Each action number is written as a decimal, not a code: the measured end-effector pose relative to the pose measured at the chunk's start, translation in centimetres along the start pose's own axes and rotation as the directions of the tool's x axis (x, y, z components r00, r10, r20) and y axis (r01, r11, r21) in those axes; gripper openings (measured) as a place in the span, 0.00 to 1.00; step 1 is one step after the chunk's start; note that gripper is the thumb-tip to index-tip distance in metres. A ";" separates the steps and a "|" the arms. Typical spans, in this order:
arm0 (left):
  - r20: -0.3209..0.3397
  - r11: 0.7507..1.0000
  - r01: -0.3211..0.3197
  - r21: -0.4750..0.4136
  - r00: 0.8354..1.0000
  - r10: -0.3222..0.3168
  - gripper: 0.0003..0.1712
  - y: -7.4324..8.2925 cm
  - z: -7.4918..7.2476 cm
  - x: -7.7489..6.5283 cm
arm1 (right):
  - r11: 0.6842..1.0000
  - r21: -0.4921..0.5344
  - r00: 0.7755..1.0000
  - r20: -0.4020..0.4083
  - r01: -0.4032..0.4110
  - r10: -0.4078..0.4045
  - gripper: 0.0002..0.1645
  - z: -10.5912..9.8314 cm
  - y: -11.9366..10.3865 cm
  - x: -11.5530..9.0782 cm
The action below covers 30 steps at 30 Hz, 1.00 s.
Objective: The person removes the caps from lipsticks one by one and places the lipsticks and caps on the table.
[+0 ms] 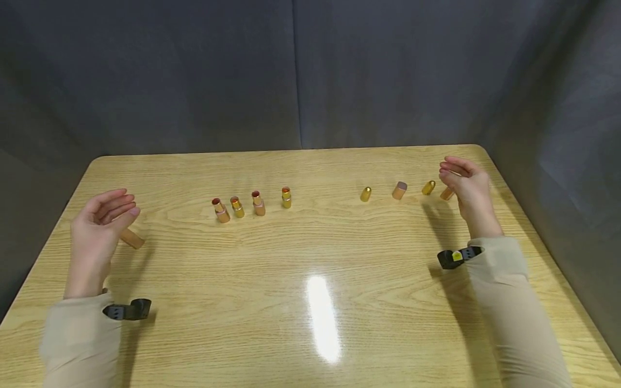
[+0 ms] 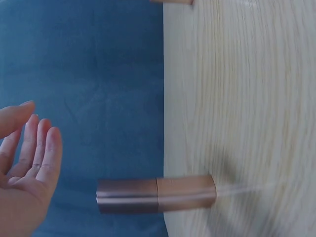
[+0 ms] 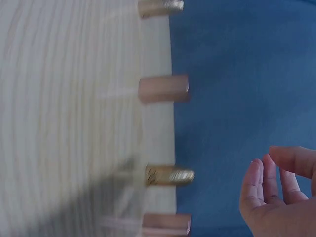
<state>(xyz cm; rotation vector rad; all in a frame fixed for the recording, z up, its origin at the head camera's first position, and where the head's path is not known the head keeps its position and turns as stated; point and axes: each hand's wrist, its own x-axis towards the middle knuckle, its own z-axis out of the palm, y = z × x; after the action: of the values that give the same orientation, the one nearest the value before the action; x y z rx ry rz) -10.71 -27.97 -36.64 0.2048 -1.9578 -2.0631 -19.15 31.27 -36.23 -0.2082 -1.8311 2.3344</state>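
Note:
My left hand hovers over the left of the table, its fingers loosely bent and holding nothing. Partly behind it stands a copper-coloured capped lipstick, seen whole as a two-part tube in the left wrist view. On the far right, my right hand is raised with bent fingers and nothing between them. Beside it are a rose-gold lipstick cap, partly covered by the hand, and a gold bullet-shaped cap. Further left are another rose-gold cap and another gold one.
Left of the middle, uncapped lipsticks stand in a row: rose-gold, gold, rose-gold and gold. The wooden table ends at a dark curtain behind and at the sides.

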 end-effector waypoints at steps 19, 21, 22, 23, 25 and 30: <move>-0.301 0.992 0.125 -0.010 0.946 -0.122 0.23 -1.1 -3.9 0.0 | 0.968 -0.245 0.981 0.192 0.051 -0.003 0.16 6.5 0.2 -1.3; -0.285 0.986 0.161 0.044 0.948 -0.142 0.24 -1.3 -4.4 -0.1 | 0.964 -0.262 0.979 0.203 0.052 0.002 0.17 7.0 0.3 -1.4; -0.274 0.981 0.180 0.076 0.949 -0.153 0.24 -1.4 -4.6 -0.2 | 0.960 -0.274 0.978 0.207 0.054 0.004 0.17 7.3 0.3 -1.4; -0.259 0.974 0.196 0.116 0.952 -0.161 0.25 -1.6 -4.9 -0.2 | 0.957 -0.286 0.977 0.211 0.055 0.007 0.17 7.5 0.3 -1.5; -0.218 0.956 0.218 0.195 0.960 -0.175 0.27 -2.0 -5.3 -0.2 | 0.950 -0.306 0.976 0.217 0.057 0.011 0.17 7.9 0.3 -1.5; -0.101 0.904 0.221 0.366 0.975 -0.197 0.32 -3.2 -6.2 -0.1 | 0.935 -0.348 0.974 0.225 0.065 0.016 0.18 8.8 0.3 -1.7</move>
<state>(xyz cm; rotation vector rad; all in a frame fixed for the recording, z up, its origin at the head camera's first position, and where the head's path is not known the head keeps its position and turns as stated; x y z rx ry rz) -9.13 -33.71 -40.22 0.5760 -2.3663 -1.7494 -19.39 22.53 -34.47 0.0399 -2.3429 2.0630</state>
